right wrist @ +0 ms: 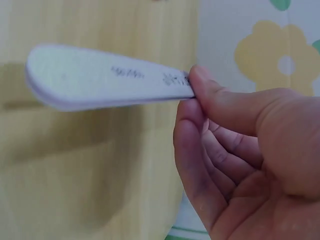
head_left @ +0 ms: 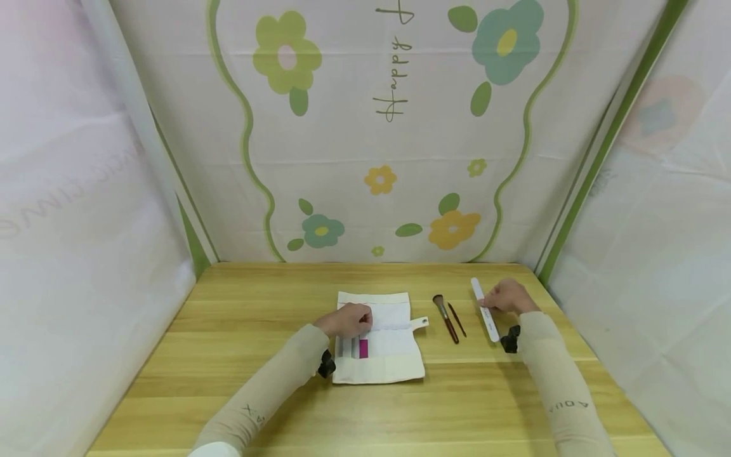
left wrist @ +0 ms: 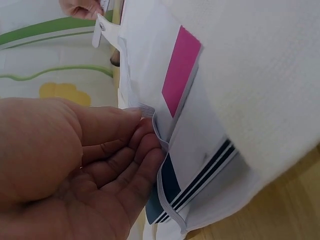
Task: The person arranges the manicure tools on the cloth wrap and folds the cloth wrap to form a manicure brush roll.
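Note:
A white cloth roll-up pouch (head_left: 379, 369) lies unfolded on the table. Over its middle is my left hand (head_left: 349, 320), whose thumb and fingers pinch the thin grey elastic band (left wrist: 146, 109) inside. Under the band sit flat pieces: a magenta strip (left wrist: 181, 70) and a dark teal one (left wrist: 170, 181) beside striped edges. To the right, my right hand (head_left: 507, 296) pinches a white nail file (head_left: 488, 321) between thumb and index finger near its middle. The right wrist view shows the file (right wrist: 90, 77) raised off the table, small dark print on its face.
Between pouch and file lie a makeup brush (head_left: 445, 317) with a dark handle and a slim dark tool (head_left: 457, 319). The pouch's snap tab (head_left: 419, 323) points right toward them. Patterned cloth walls (head_left: 342, 139) enclose the wooden table (head_left: 240, 304) at back and sides.

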